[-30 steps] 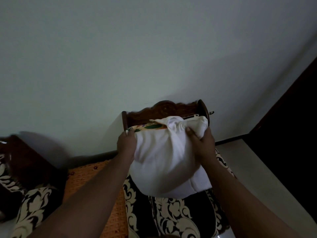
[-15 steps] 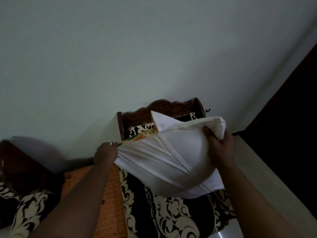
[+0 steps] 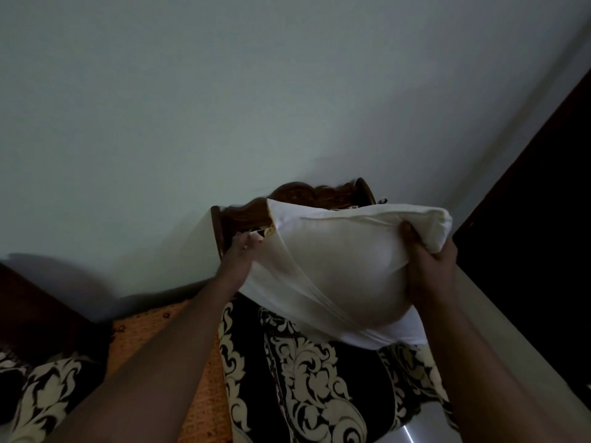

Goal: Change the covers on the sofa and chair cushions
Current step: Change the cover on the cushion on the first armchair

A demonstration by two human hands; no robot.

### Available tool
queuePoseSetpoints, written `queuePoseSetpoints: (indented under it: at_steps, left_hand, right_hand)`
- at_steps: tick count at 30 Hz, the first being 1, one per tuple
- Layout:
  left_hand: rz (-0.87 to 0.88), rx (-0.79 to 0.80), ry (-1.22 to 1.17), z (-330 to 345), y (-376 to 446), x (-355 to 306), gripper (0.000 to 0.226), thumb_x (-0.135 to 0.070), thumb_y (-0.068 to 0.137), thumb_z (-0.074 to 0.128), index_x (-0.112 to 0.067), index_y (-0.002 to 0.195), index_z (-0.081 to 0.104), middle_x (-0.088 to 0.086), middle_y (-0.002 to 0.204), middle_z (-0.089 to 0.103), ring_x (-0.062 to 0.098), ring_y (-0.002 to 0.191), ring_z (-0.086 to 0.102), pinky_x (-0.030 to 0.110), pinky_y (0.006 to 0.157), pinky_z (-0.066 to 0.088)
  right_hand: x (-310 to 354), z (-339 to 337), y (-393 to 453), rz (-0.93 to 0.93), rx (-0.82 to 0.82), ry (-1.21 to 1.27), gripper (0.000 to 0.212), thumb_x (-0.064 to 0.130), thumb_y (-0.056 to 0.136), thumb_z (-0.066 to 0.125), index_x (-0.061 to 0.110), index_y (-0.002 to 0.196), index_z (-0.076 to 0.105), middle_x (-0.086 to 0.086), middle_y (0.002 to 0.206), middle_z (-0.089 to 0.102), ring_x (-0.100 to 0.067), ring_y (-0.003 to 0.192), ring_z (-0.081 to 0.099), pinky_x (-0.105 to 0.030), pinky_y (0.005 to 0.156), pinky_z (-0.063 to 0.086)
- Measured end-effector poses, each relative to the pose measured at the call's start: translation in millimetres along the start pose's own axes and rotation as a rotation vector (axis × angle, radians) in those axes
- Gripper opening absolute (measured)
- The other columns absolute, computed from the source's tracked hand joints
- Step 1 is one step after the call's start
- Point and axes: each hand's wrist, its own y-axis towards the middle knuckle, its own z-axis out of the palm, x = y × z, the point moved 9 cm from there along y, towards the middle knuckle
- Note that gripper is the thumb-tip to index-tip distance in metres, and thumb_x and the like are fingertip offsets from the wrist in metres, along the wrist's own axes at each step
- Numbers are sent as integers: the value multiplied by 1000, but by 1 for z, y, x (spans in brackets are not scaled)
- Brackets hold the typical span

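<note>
Since a second ago both hands have spread apart, stretching the soft, light white cover (image 3: pixel 335 276) over the cushion at frame centre above the chair (image 3: pixel 307 372): left hand (image 3: pixel 241 255) pinches its open edge, right hand (image 3: pixel 428 266) clamps the bunched corner, the best holds.

A dark wooden chair (image 3: pixel 297 199) with a carved backrest stands against the pale wall at the centre of the frame. Its seat carries a black cushion with cream scrollwork (image 3: pixel 307 378), filling the lower middle. Just beside it, at lower left, lies an orange patterned cloth (image 3: pixel 153 334) on another seat.
</note>
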Motion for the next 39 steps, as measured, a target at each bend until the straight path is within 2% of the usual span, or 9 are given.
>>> queuePoseSetpoints:
  at_steps: [2,6,11,16,20,22,26,32,39]
  left_hand:
    - [17,117,-70,28,-8,-25,83,-86,86,37,-34,151,41,-4,145,48,23,136,45,46,113,36]
    - [138,19,-130,38,-6,-62,91,-73,86,57,-26,158,28,-1,158,40,22,142,40,41,115,36]
    - [132,-117,-179,30,-1,-71,69,-58,92,65,-18,146,50,3,140,60,24,128,55,30,102,41]
    - [205,-154,-111,37,-14,-78,44,-45,99,61,-8,122,65,8,112,69,26,109,63,29,88,44]
    - [363,-105,33,56,-31,-96,34,-43,99,61,-10,104,67,7,99,71,22,95,66,34,80,49]
    - [412,-150,76,58,-36,-102,36,-45,98,62,-9,95,64,4,90,70,21,87,66,38,78,52]
    - [397,-233,167,49,-40,-96,56,-68,88,52,-13,91,63,-1,82,68,17,78,65,42,73,55]
    - [393,-283,378,34,-33,-81,41,-59,90,57,-19,95,64,-1,92,63,24,90,63,42,74,55]
    - [229,-341,278,27,-25,-57,39,-57,95,53,-21,85,63,-3,87,61,20,81,61,36,68,51]
  right_hand:
    - [-1,8,-2,20,44,6,14,18,93,73,31,96,71,15,91,75,-6,92,71,-19,75,56]
    - [-1,13,-3,67,95,44,14,14,94,70,27,96,67,20,86,74,1,84,70,-15,71,55]
    - [-16,12,1,100,117,-24,13,26,94,70,34,102,65,14,97,74,0,92,69,-22,78,56]
    - [-26,-2,4,-42,-63,-712,74,59,85,64,25,145,39,-9,147,43,-31,138,39,-57,114,35]
    - [-42,86,-21,-277,478,-1106,92,87,84,30,33,157,20,-2,163,26,-24,154,14,-60,120,-4]
    - [-67,109,-36,-261,635,-1206,106,97,75,17,28,154,25,-4,155,39,-26,146,31,-65,119,11]
    - [-76,116,-38,-278,507,-1110,100,101,66,27,20,121,50,-2,112,64,-24,106,60,-48,96,41]
    - [-81,122,-52,-272,506,-930,83,87,64,64,20,110,45,1,94,67,-24,85,65,-39,81,42]
    - [-71,137,-54,-551,565,-1127,53,80,82,54,28,91,57,7,82,64,-17,78,60,-36,74,38]
